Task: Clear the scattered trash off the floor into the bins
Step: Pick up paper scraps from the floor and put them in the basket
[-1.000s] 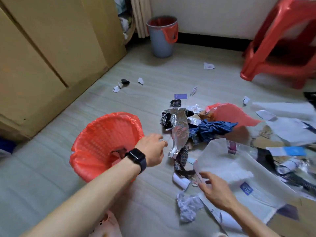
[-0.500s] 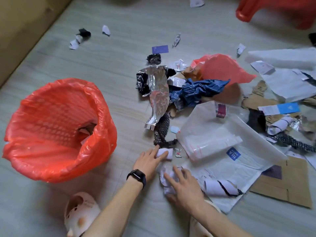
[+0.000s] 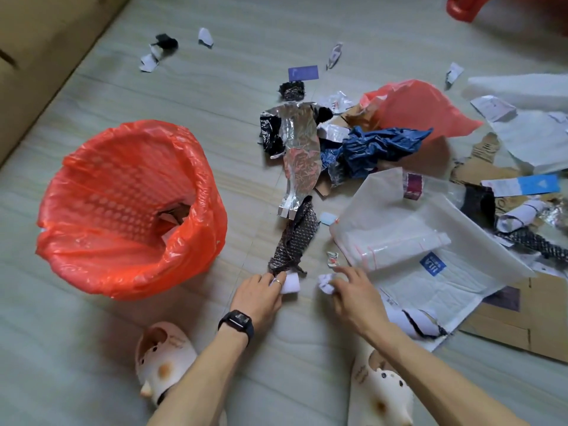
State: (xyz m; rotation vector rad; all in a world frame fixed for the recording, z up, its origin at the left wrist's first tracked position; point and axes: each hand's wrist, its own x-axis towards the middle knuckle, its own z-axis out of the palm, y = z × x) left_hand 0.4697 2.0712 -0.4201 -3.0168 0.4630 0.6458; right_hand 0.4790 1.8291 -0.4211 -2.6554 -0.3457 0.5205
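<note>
Head view: both hands were down on the floor to the right of the red-lined bin [image 3: 101, 192], each closed on a scrap of white paper.
The left hand [image 3: 259, 292], with a black watch [image 3: 236, 322] on its wrist, curled its fingers round a small white paper roll [image 3: 291, 281] just right of the bin, at the near end of a dark bubble-wrap strip [image 3: 295, 241]. The right hand [image 3: 353, 292], further right of the bin, pinched a crumpled paper wad [image 3: 325, 283] beside a large white mailer [image 3: 415, 216]. Silver foil [image 3: 299, 149] and a blue plastic bag [image 3: 375, 146] lay well right of the bin, which held a few scraps.
</note>
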